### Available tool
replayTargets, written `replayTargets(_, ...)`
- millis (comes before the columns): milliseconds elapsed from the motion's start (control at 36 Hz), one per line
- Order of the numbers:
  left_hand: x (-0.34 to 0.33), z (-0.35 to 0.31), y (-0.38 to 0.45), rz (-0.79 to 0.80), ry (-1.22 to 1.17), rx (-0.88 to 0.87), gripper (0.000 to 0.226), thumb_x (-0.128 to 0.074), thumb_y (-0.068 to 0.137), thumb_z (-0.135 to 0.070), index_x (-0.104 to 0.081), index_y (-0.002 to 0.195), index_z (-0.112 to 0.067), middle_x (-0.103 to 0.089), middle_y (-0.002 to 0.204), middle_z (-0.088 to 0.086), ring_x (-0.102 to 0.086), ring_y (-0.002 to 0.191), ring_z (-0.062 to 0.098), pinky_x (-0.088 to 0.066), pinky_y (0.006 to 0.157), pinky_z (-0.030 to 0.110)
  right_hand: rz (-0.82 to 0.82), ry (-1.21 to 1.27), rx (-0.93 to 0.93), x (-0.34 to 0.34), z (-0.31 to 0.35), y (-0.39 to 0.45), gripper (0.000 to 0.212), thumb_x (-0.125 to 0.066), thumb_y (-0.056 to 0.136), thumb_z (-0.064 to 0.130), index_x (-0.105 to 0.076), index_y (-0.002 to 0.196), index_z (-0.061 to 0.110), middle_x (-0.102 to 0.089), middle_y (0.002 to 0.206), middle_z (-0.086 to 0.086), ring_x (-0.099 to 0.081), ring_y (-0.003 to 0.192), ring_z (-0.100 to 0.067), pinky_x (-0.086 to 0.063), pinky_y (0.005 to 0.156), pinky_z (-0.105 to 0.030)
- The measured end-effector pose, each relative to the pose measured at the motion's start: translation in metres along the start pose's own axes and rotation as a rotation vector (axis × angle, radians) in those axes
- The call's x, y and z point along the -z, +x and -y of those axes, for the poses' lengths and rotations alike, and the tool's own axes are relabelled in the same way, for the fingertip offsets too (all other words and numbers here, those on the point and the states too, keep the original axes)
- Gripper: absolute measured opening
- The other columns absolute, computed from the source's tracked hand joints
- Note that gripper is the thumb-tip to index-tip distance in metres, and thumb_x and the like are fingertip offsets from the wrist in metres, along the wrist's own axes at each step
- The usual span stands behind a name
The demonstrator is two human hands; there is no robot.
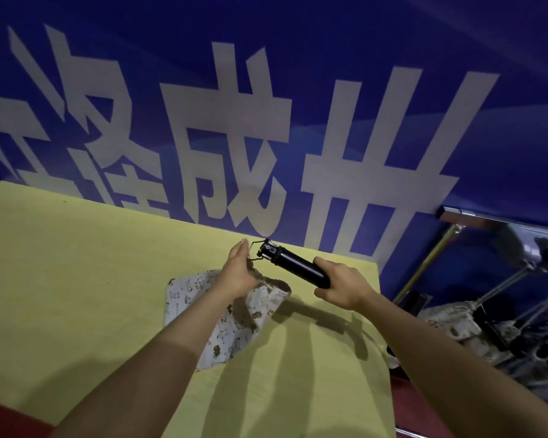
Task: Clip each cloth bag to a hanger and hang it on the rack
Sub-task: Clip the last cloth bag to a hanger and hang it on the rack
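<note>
Both hands hold bag and hanger near the table's far edge.

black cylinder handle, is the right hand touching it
Touching. The head view shows the right hand with fingers curled round the lower end of the black cylinder handle, no gap between them.
</note>
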State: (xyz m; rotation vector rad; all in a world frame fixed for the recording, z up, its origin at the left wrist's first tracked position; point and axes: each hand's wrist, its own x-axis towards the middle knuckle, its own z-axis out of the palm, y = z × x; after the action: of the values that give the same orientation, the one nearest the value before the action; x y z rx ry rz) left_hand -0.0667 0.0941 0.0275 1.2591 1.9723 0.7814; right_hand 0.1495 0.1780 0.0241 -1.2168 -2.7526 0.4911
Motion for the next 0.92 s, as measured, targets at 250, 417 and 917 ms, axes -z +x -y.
replayTargets(250, 0.006, -0.003, -0.008, 0.140, -0.044, 0.004, 0.083, -0.055, 0.082, 0.007, -0.023, 0.149, -0.030, -0.057, 0.119, 0.004, -0.047, 0.056, 0.009, -0.037, 0.041, 0.010, 0.010, 0.021, 0.022, 0.000, 0.002, -0.008, 0.039, -0.063, 0.081, 0.030, -0.044, 0.115, 0.024, -0.062, 0.099, -0.002, -0.058, 0.085, -0.023, -0.053, 0.075, -0.038)
replayTargets(417, 0.008, -0.005, -0.015, 0.133, -0.018, -0.008, 0.084, -0.060, 0.081, 0.006, -0.019, 0.151, -0.019, -0.028, 0.154, -0.001, -0.048, 0.126, 0.027, -0.048, 0.098, 0.037, 0.025, 0.062, -0.002, -0.004, 0.000, -0.014, 0.041, -0.062, 0.082, 0.028, -0.045, 0.119, 0.023, -0.062, 0.100, -0.003, -0.059, 0.088, -0.024, -0.053, 0.077, -0.038)
replayTargets(917, 0.011, -0.003, -0.008, 0.152, 0.156, -0.099, 0.102, -0.069, 0.079, 0.000, 0.001, 0.152, -0.017, 0.004, 0.160, -0.008, -0.006, 0.148, 0.014, -0.028, 0.116, 0.031, 0.065, -0.183, 0.068, -0.008, 0.005, -0.006, 0.032, -0.057, 0.085, 0.029, -0.043, 0.114, 0.024, -0.062, 0.102, -0.002, -0.058, 0.087, -0.023, -0.049, 0.070, -0.034)
